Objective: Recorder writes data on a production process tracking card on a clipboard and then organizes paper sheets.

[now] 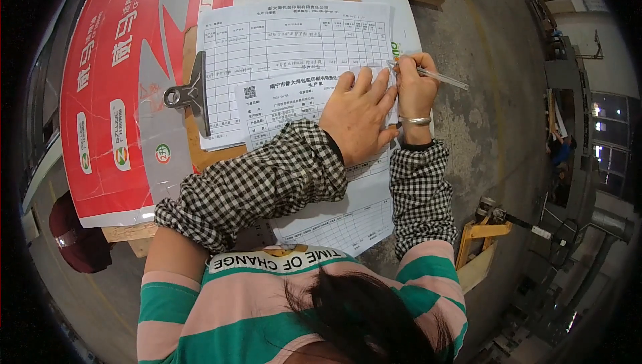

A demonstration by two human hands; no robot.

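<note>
In my right hand (417, 90) is a clear-barrelled pen (447, 80), its tip at the right edge of a printed form. That form (227, 36) is a ruled table with handwritten entries, held at its left side by a black bulldog clip (200, 94). My left hand (360, 111) lies flat with fingers spread on a second printed sheet (277, 100), which overlaps the form and bears a square code. Another ruled sheet (341, 225) sticks out beneath my forearms. Checked sleeve covers are on both forearms, and a bracelet is on my right wrist.
Large red and white printed sheets (114, 96) lie to the left under the papers. A dark red object (77, 233) is beyond the lower left edge. At right, past the table's edge, are a yellow wooden frame (483, 231), concrete floor (475, 130) and machinery (602, 230).
</note>
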